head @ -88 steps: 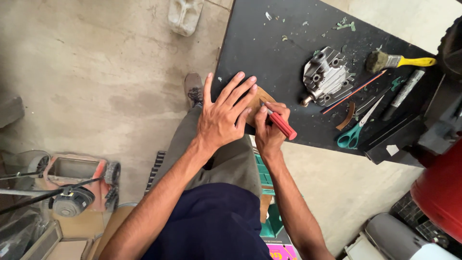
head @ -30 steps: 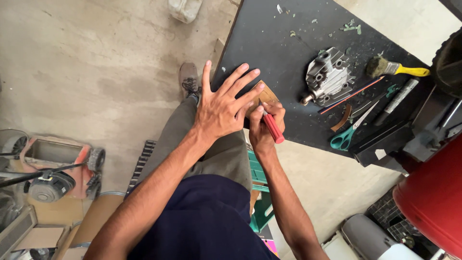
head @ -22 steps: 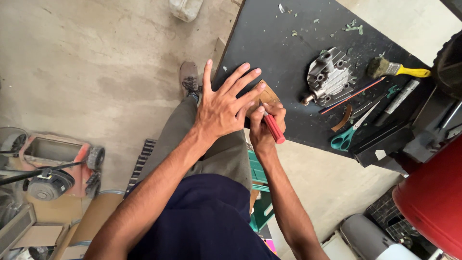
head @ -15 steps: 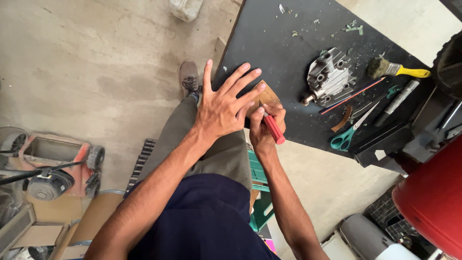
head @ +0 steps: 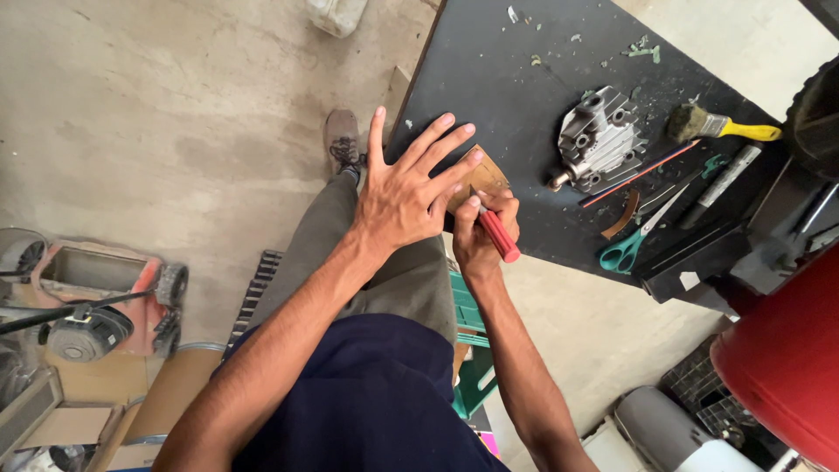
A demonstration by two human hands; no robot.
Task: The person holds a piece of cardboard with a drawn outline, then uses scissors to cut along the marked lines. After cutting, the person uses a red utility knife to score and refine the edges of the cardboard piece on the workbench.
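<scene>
Your left hand (head: 404, 197) lies flat with its fingers (head: 441, 140) spread wide, pressing a small brown piece of sheet material (head: 482, 177) down at the near edge of the black surface (head: 516, 79). Your right hand (head: 486, 232) sits just beside it, its fingers curled tight around a red-handled tool (head: 498, 236) whose tip meets the brown piece close to your left palm; the tip itself is too small to make out, so you cannot tell from here whether it is a blade or a marker. The brown piece is mostly hidden under your left hand, with only one corner and a short edge showing, and no finished line or separated offcut is visible, so the work looks to be under way rather than done, and how much of it remains cannot be judged from this view. Farther along the surface, well apart from your hands, rests a finned grey metal engine part (head: 599, 140), and beyond it a brush with a yellow handle (head: 721, 127), green-handled scissors (head: 642, 232), a thin red rod (head: 638, 173) and a curved brown scrap (head: 622, 214); small green and pale crumbs are scattered near the far edge. Below on the concrete floor (head: 175, 105) you can see your shoe (head: 343, 140) and, off to the left, a small red machine (head: 96, 293).
</scene>
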